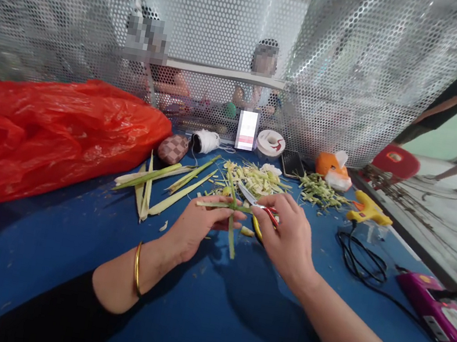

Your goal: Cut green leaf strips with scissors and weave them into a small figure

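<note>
Right hand (pixel 290 238) grips scissors (pixel 247 194), handles partly hidden. Left hand (pixel 195 224) pinches crossed leaf strips (pixel 232 241). Red bag (pixel 117 122) cut off, insides unclear.

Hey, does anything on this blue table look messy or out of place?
Mildly: pale leaf scraps lie strewn loose across the blue table beyond the scissors, uncontained. At right, a black cord lies in untidy loops near the yellow glue gun. Nothing looks plainly damaged.

The left hand (pixel 202 220) is turned toward two o'clock, the right hand (pixel 290 235) toward ten, fingers of both curled; the left forearm (pixel 114 288) is extended from seven, the right forearm (pixel 354 326) from four.
</note>
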`<state>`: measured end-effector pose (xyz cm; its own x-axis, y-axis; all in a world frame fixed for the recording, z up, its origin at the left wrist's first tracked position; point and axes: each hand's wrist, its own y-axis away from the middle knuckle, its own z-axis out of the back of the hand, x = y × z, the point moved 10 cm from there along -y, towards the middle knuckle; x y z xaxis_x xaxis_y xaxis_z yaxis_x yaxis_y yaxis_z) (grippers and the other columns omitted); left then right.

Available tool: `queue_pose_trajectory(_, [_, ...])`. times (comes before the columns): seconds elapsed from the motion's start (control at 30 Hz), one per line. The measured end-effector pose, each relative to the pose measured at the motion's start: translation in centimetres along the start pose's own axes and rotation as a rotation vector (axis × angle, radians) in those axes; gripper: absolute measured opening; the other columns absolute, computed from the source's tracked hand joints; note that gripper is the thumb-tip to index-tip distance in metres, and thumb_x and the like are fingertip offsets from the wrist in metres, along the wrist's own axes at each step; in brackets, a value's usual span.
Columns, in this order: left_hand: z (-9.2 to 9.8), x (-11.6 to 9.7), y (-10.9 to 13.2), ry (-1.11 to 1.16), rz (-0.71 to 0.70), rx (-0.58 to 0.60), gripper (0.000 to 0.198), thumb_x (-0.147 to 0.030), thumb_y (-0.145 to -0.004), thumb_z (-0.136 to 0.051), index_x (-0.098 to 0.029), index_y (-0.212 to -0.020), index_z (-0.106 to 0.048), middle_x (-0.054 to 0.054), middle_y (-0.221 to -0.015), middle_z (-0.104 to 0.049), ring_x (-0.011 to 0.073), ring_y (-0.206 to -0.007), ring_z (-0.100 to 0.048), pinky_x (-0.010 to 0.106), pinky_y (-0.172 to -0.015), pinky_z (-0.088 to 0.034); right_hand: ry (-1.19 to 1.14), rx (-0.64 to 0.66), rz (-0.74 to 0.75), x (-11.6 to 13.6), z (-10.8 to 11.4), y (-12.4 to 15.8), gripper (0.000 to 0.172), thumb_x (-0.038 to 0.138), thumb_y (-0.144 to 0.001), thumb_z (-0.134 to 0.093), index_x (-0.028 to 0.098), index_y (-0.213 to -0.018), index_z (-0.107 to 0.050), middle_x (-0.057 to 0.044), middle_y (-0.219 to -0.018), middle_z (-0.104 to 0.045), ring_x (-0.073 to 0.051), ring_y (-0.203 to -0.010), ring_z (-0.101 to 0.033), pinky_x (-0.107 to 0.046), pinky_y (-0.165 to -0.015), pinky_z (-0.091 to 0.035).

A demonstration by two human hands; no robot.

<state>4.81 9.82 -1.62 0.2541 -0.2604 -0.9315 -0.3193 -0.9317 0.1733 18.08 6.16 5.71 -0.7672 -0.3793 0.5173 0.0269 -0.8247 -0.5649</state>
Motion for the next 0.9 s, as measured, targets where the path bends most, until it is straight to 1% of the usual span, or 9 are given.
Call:
queue_pose_trajectory(0.03, [0.0, 0.0, 0.0, -0.011, 0.013, 0.012, 0.018, -0.015, -0.072, -0.069, -0.015, -0.090, -0.071, 0.005, -0.081, -0.074, 0.0153, -0.069, -0.068, 0.031, -0.076, -0.055, -0.025, 0.024, -0.017, -0.4, -0.2, -0.2, 0.014, 0.031, -0.090, -0.055, 0.020, -0.086, -0.062, -0.006, -0.090, -0.067, -0.022, -0.084, -0.059, -0.032, -0.074, -0.039])
queue_pose_trajectory(0.07, [0.0, 0.1, 0.1, -0.022, 0.023, 0.020, 0.018, -0.015, -0.072, -0.068, -0.014, -0.090, -0.071, 0.005, -0.079, -0.073, 0.0144, -0.067, -0.067, 0.029, -0.073, -0.054, -0.071, 0.083, -0.033, -0.7, -0.9, -0.2, 0.013, 0.030, -0.089, -0.055, 0.020, -0.087, -0.063, -0.006, -0.089, -0.068, -0.021, -0.084, -0.060, -0.031, -0.073, -0.040])
queue_pose_trajectory(0.13, [0.0, 0.1, 0.1, -0.051, 0.019, 0.022, 0.019, -0.018, -0.072, -0.069, -0.014, -0.091, -0.071, 0.003, -0.073, -0.070, 0.0112, -0.059, -0.063, 0.024, -0.063, -0.052, -0.173, 0.227, -0.062, -1.0, -2.9, 0.1, 0.018, 0.029, -0.090, -0.054, 0.021, -0.077, -0.061, -0.002, -0.074, -0.067, -0.017, -0.071, -0.059, -0.027, -0.066, -0.040])
queue_pose_trajectory(0.2, [0.2, 0.2, 0.0, -0.098, -0.005, 0.003, 0.020, -0.022, -0.072, -0.072, -0.013, -0.090, -0.071, -0.001, -0.065, -0.065, 0.0078, -0.051, -0.055, 0.020, -0.052, -0.046, -0.226, 0.287, -0.077, -0.9, -4.1, 0.7, 0.028, 0.028, -0.091, -0.052, 0.021, -0.064, -0.054, 0.001, -0.060, -0.060, -0.014, -0.060, -0.053, -0.025, -0.059, -0.037])
queue_pose_trajectory(0.27, [0.5, 0.4, -0.2, -0.159, -0.029, -0.037, 0.020, -0.025, -0.071, -0.074, -0.013, -0.086, -0.071, -0.003, -0.061, -0.059, 0.0058, -0.046, -0.047, 0.019, -0.046, -0.040, -0.236, 0.276, -0.083, -0.7, -4.5, 1.1, 0.033, 0.027, -0.090, -0.052, 0.020, -0.058, -0.048, 0.002, -0.056, -0.055, -0.013, -0.056, -0.049, -0.025, -0.056, -0.035])
queue_pose_trajectory(0.33, [0.8, 0.6, -0.3, -0.213, -0.049, -0.072, 0.019, -0.028, -0.071, -0.075, -0.014, -0.081, -0.069, -0.004, -0.058, -0.056, 0.0059, -0.045, -0.045, 0.019, -0.044, -0.039, -0.241, 0.268, -0.102, -0.5, -4.6, 1.5, 0.034, 0.025, -0.089, -0.052, 0.020, -0.056, -0.046, 0.002, -0.055, -0.052, -0.013, -0.055, -0.046, -0.025, -0.055, -0.034])
queue_pose_trajectory(0.47, [1.1, 0.7, -0.6, -0.258, -0.070, -0.090, 0.017, -0.029, -0.071, -0.075, -0.015, -0.076, -0.065, -0.005, -0.055, -0.055, 0.0074, -0.045, -0.046, 0.021, -0.044, -0.041, -0.273, 0.303, -0.152, -0.4, -4.6, 1.8, 0.032, 0.025, -0.087, -0.053, 0.020, -0.056, -0.047, 0.003, -0.054, -0.051, -0.012, -0.053, -0.043, -0.024, -0.052, -0.031])
queue_pose_trajectory(0.6, [1.3, 0.3, -0.6, -0.265, -0.071, -0.093, 0.017, -0.028, -0.070, -0.074, -0.015, -0.078, -0.066, -0.004, -0.056, -0.057, 0.0083, -0.047, -0.049, 0.021, -0.045, -0.042, -0.289, 0.315, -0.167, -0.3, -4.5, 1.8, 0.031, 0.025, -0.087, -0.053, 0.020, -0.057, -0.046, 0.004, -0.052, -0.049, -0.011, -0.052, -0.041, -0.024, -0.051, -0.029])
queue_pose_trajectory(0.9, [1.9, 0.6, -0.8, -0.305, -0.051, -0.132, 0.019, -0.029, -0.069, -0.075, -0.014, -0.080, -0.069, -0.002, -0.057, -0.059, 0.0092, -0.049, -0.051, 0.023, -0.049, -0.044, -0.272, 0.316, -0.164, -0.2, -5.1, 2.1, 0.031, 0.023, -0.086, -0.053, 0.019, -0.056, -0.047, 0.003, -0.052, -0.050, -0.011, -0.052, -0.044, -0.024, -0.051, -0.030])
